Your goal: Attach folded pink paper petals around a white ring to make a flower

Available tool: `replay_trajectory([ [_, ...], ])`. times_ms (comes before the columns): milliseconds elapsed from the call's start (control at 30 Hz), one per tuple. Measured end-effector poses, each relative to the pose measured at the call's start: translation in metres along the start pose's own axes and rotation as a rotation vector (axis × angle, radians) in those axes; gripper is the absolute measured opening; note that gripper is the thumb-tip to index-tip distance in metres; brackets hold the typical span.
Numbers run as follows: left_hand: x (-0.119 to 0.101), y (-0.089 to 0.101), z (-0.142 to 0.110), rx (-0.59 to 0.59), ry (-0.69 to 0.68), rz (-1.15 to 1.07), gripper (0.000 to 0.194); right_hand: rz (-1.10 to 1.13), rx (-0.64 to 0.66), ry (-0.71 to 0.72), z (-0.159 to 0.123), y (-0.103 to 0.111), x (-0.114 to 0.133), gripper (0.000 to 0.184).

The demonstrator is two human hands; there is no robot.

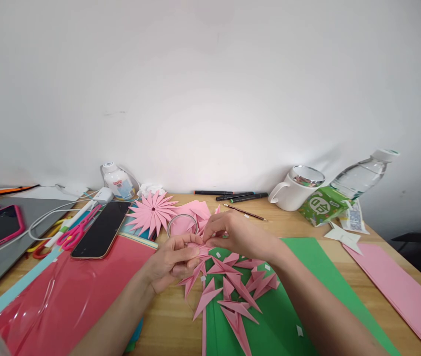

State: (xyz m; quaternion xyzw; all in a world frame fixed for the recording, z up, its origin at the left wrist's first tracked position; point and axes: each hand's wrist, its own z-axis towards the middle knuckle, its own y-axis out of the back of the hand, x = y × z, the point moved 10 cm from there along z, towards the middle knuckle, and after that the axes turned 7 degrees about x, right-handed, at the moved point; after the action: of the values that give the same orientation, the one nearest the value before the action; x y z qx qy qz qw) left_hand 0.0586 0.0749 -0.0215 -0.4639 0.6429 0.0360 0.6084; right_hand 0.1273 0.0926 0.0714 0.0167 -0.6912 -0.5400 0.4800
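My left hand is closed, pinching a folded pink paper piece between thumb and fingers. From the right, my right hand meets it, its thumb and fingertips pressed together at the paper's upper edge. The fingers partly hide this piece. Several loose pointed pink paper pieces lie below the hands on green paper. Just behind my left hand is a clear roll of tape. A finished-looking pink paper star wheel with many points rests farther back.
On the left are red sheets in clear plastic, a black phone, pink scissors and a white bottle. A white mug, a green box, a tilted water bottle and pink sheets are at right.
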Motion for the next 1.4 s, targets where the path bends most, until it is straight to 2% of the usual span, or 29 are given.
replay_trajectory([
  [433,0.000,0.000,-0.001,0.006,0.002,-0.012,0.040,-0.018,0.017,-0.026,-0.001,0.001,0.003,0.017],
  [667,-0.001,-0.005,0.000,0.032,-0.013,0.000,0.035,-0.033,0.014,-0.019,0.000,0.000,0.003,0.011],
  [1167,-0.003,-0.007,0.000,0.037,-0.024,-0.007,0.036,-0.061,0.026,-0.025,-0.002,0.005,0.007,0.020],
  [1400,-0.002,-0.006,-0.001,0.039,-0.014,0.004,0.038,-0.057,0.008,0.033,-0.003,0.005,0.010,0.015],
])
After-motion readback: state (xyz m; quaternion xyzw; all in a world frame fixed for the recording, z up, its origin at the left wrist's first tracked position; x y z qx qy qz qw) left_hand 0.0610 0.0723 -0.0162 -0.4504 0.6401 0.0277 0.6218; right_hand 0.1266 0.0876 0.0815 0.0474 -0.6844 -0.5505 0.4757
